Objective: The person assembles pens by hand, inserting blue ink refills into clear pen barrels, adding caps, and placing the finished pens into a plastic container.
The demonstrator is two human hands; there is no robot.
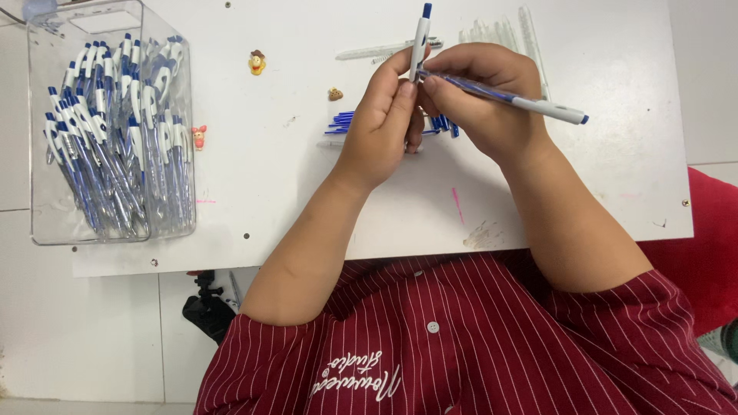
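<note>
Item: my left hand (pixel 380 123) clamps upright pen (pixel 420 38); right hand (pixel 484 96) pinches slanted pen (pixel 530 104), beside clear bin (pixel 46 223). Risk: loose grip drops either onto tabletop (pixel 600 184).

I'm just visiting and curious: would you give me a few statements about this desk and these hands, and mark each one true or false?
1. The left hand holds a white pen barrel upright. True.
2. The right hand is empty. False: it holds a blue-and-white pen part.
3. The clear plastic bin is filled with red markers. False: it holds blue-and-white pens.
4. Loose blue parts lie on the white board. True.
5. Both hands rest in the lap. False: they are over the board.
</note>
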